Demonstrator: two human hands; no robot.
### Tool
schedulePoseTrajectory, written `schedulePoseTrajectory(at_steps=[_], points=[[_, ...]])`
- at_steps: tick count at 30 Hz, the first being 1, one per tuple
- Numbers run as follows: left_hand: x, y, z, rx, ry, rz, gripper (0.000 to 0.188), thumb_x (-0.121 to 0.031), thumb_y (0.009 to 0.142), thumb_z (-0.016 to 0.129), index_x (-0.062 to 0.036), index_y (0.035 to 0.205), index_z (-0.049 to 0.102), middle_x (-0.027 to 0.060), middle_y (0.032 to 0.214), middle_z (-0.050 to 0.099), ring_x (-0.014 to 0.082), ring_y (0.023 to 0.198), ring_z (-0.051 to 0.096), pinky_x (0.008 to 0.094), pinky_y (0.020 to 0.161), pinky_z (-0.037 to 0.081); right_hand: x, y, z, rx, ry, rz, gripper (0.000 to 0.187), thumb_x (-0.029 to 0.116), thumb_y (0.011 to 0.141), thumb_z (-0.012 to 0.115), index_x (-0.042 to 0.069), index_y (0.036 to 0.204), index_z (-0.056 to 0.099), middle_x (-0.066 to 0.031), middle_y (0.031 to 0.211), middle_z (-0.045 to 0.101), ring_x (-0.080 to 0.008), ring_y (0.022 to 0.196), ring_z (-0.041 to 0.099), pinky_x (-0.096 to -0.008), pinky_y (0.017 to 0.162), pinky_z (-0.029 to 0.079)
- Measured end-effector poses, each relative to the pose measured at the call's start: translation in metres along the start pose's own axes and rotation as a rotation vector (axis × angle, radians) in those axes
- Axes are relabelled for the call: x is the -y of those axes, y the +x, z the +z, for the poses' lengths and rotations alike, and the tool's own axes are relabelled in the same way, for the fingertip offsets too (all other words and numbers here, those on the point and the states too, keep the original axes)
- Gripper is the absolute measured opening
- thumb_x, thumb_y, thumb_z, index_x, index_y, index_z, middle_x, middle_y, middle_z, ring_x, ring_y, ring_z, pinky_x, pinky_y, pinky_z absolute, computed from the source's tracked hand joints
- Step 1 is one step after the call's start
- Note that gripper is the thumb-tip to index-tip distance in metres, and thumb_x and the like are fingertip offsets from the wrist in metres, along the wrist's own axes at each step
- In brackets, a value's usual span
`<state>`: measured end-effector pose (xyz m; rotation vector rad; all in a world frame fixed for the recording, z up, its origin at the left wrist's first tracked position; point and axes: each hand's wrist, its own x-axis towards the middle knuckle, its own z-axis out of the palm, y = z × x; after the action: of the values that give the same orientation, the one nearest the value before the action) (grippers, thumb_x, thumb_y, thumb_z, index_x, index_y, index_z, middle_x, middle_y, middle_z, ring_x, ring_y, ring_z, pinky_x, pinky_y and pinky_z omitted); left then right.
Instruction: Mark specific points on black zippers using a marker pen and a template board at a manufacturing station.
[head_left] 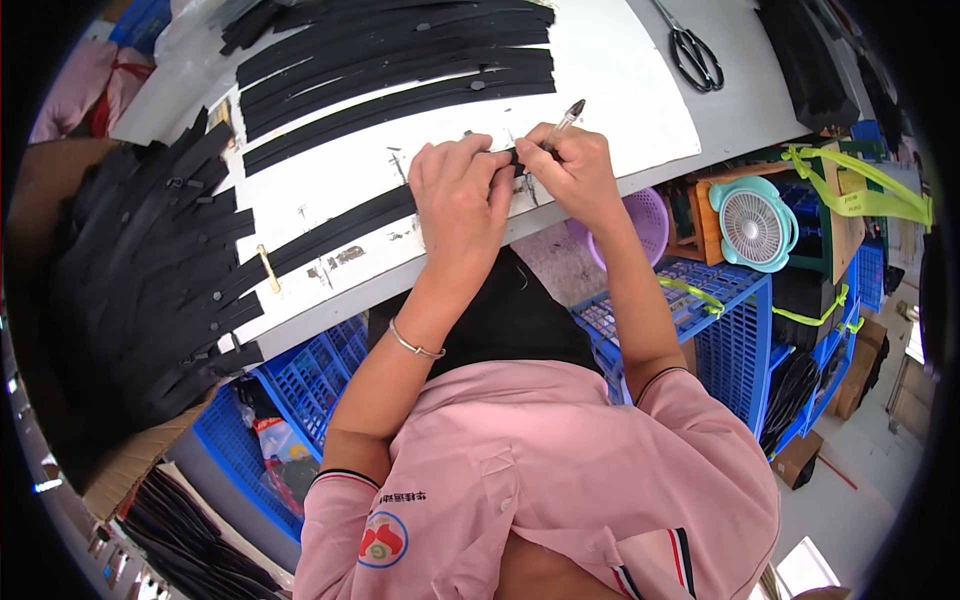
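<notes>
Across the white board [630, 80] on the table runs a long black zipper strip [345, 222]. My left hand [460, 205] lies over this strip, fingers stretched out and pressing it down near its right end. Beside it, my right hand [578, 172] is closed around a clear pen with a dark cap end [570, 115]. The pen's writing tip is hidden by my fingers, close to the strip's end. Further back, several black zipper strips [400, 100] lie side by side. A brass-coloured metal piece [268, 268] rests across the strip's left part.
A large heap of black zipper strips [140, 270] fills a cardboard box at the left. Black-handled scissors [694, 58] lie at the far right of the table. Blue crates [735, 330], a purple basket [648, 225] and a turquoise fan [755, 225] stand to the right.
</notes>
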<state>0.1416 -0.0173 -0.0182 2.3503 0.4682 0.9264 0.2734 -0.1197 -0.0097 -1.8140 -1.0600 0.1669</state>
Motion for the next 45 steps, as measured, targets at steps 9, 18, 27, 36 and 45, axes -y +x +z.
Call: schedulePoseTrajectory(at_steps=[9,18,27,36,45], points=[[-0.019,-0.026,-0.036,0.242,0.122,-0.086,0.043,-0.021,0.093,0.070,-0.0077,0.134,0.066,0.0129,0.151,0.052,0.0358,0.144,0.039,0.0661,0.118,0.014,-0.014,-0.017,-0.017,-0.191,0.370,0.154,0.017,0.008,0.097,0.061,-0.003,0.089,0.071,-0.0076,0.080,0.071,-0.0082,0.065,0.060,-0.0216,0.058,0.047],[0.054,0.039,-0.016,0.225,0.105,0.059,0.045,-0.030,0.099,0.064,-0.0055,0.137,0.061,0.0206,0.150,0.051,0.0397,0.146,0.038,0.0700,0.119,0.015,-0.015,-0.012,-0.006,-0.325,0.522,0.179,0.017,0.012,0.099,0.064,-0.001,0.094,0.073,-0.0064,0.084,0.073,-0.0059,0.064,0.059,-0.0189,0.055,0.042],[0.098,-0.009,-0.162,0.194,0.614,-0.069,0.065,0.012,0.074,0.058,-0.0116,0.135,0.064,0.0117,0.150,0.052,0.0351,0.154,0.029,0.0661,0.123,0.009,-0.012,-0.010,-0.007,-0.313,0.465,0.248,0.016,0.014,0.100,0.065,0.002,0.096,0.074,-0.0049,0.085,0.073,-0.0044,0.066,0.059,-0.0178,0.058,0.043],[0.163,-0.021,-0.239,0.016,0.727,-0.183,0.017,-0.010,0.094,0.068,-0.0114,0.111,0.072,0.0072,0.141,0.063,0.0349,0.148,0.040,0.0610,0.124,0.013,-0.009,-0.010,-0.004,-0.309,0.430,0.263,0.015,0.014,0.100,0.067,0.001,0.097,0.076,-0.0036,0.085,0.073,-0.0039,0.069,0.059,-0.0181,0.059,0.044],[0.161,-0.026,-0.249,0.149,0.860,-0.249,0.040,0.004,0.085,0.061,-0.0134,0.121,0.068,0.0017,0.149,0.057,0.0326,0.153,0.032,0.0682,0.121,0.009,-0.004,-0.009,-0.002,-0.294,0.477,0.232,0.015,0.013,0.098,0.069,-0.002,0.097,0.075,-0.0045,0.083,0.074,-0.0044,0.069,0.060,-0.0196,0.058,0.044]])
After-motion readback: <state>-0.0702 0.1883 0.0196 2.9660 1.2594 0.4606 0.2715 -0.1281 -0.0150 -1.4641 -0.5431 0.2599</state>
